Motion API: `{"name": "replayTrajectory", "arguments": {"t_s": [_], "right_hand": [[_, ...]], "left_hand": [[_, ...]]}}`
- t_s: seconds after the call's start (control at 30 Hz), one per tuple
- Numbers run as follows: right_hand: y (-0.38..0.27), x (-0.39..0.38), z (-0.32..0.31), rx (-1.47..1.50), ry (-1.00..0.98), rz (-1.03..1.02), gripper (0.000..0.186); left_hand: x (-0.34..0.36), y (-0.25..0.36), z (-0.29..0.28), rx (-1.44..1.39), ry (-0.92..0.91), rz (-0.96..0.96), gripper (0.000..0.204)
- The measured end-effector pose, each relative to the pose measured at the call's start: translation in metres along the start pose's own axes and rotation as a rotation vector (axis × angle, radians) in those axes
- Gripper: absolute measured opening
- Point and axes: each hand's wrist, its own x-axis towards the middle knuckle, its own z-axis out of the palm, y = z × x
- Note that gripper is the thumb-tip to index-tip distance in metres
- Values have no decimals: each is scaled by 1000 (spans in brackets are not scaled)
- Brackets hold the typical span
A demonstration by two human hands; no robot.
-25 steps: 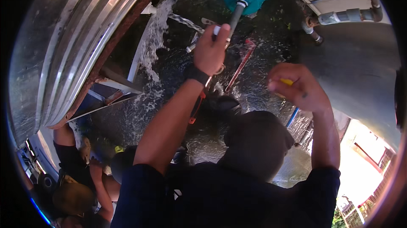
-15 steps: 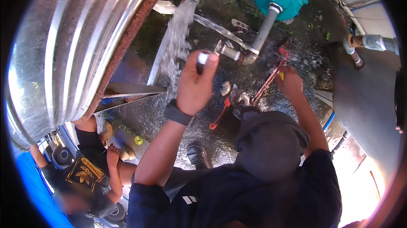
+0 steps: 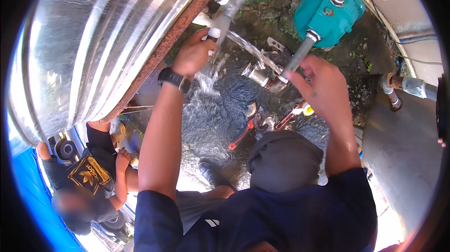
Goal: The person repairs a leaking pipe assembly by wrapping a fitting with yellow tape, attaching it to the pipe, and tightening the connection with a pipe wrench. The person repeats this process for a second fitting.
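My left hand (image 3: 191,55) is closed round a short dark piece with a white round end (image 3: 214,32); its kind is unclear. It is beside a grey pipe (image 3: 230,10), and water (image 3: 206,83) gushes below the hand. My right hand (image 3: 323,83) has thumb and fingers apart, close to the grey pipe under the teal pump (image 3: 323,10); contact is hard to tell. Below it, a yellow and white roll (image 3: 308,109), like thread tape, rests at a red wrench (image 3: 285,120). A metal tee fitting (image 3: 255,74) joins the elbow at that pipe's lower end.
A corrugated metal tank (image 3: 103,41) with a rusty rim fills the left. A red-handled tool (image 3: 240,135) lies in the water. Another person (image 3: 93,172) sits at lower left. A grey tank (image 3: 403,149) stands at right, and a rounded grey cloth shape (image 3: 286,163) is below my hands.
My left hand has moved up and left to the pipe, still holding the white-ended piece. My right hand has left the yellow roll and wrench and risen to the pump's pipe. The view has shifted.
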Motion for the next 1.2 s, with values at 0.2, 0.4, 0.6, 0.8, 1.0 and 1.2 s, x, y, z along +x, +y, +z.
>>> {"name": "replayTrajectory", "arguments": {"t_s": [0.2,0.4,0.6,0.8,1.0,1.2], "right_hand": [[-65,109,56,502,-170,-89,30],[-79,139,104,1074,-353,446,32],[-76,154,127,1240,-594,523,26],[-72,165,138,1168,-518,567,27],[-75,166,138,1074,-472,587,55],[-68,168,134,1036,-427,551,55]], "left_hand": [[17,20,13,8,-15,-9,62],[15,10,12,1,-28,4,60],[27,5,6,49,-106,119,64],[31,-15,6,-61,29,106,72],[-5,-43,24,-880,75,-116,33],[-28,-41,47,-1160,54,-157,36]]}}
